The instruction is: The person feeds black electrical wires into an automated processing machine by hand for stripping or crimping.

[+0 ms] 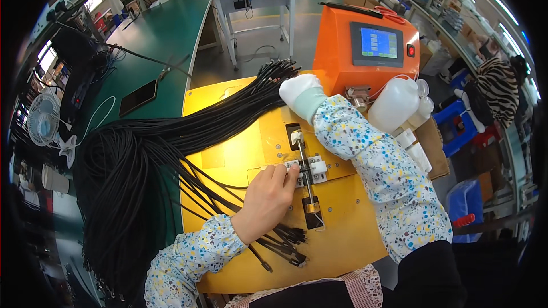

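Observation:
My bare left hand [265, 201] pinches a black cable [231, 186] and rests at the small white-block fixture [318, 166] on the yellow machine top [337, 234]. A metal rod [307, 177] crosses this fixture between two dark slots. Farther off, my right hand [301, 92], in a white glove, is closed beside the far ends of a thick black cable bundle [228, 114]; anything in its fingers is hidden. More cables with dark connectors [294, 245] lie loose on the yellow top, nearer to me than my left hand.
An orange control box [337, 40] with a lit screen stands at the back right, with white plastic bottles [394, 102] before it. On the green table [165, 28] at left lie a phone [138, 98] and pliers [165, 71]. A fan [44, 118] is at far left. Someone in stripes [498, 88] sits at far right.

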{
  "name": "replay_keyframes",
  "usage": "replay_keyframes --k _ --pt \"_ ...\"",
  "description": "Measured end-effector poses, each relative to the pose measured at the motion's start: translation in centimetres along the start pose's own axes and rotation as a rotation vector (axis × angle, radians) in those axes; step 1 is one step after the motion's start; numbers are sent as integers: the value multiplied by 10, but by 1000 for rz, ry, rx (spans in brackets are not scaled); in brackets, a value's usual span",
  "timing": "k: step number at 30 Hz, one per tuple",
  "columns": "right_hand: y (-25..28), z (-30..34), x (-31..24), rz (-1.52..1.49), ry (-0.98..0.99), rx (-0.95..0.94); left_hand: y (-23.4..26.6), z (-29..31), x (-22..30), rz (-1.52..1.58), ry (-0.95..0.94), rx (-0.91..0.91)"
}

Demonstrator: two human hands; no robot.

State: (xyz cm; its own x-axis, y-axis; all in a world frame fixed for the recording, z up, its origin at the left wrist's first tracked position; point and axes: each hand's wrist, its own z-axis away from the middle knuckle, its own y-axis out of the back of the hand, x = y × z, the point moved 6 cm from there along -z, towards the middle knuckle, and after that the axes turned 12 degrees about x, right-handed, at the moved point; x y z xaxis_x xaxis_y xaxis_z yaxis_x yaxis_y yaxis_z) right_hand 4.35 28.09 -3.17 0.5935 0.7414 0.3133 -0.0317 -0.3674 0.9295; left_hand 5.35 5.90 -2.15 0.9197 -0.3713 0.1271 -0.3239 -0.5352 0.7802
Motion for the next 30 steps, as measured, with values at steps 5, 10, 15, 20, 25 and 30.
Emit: replay_keyframes --k 5,10,15,20,25,30 --pt "72 48 18 -93 -71 459 2 0 -4 18 6 17" --pt "115 123 1 -500 -6 567 2 1 -14 89 45 -11" --pt "117 140 1 -752 -100 518 4 -2 -27 130 190 25" --pt "111 138 12 -824 -205 477 0 -1 -37 155 233 -41" --pt "94 143 17 -873 -227 534 14 -10 -28 110 148 -254" --pt "87 170 -9 -1072 -111 278 62 -35 2 220 149 75"
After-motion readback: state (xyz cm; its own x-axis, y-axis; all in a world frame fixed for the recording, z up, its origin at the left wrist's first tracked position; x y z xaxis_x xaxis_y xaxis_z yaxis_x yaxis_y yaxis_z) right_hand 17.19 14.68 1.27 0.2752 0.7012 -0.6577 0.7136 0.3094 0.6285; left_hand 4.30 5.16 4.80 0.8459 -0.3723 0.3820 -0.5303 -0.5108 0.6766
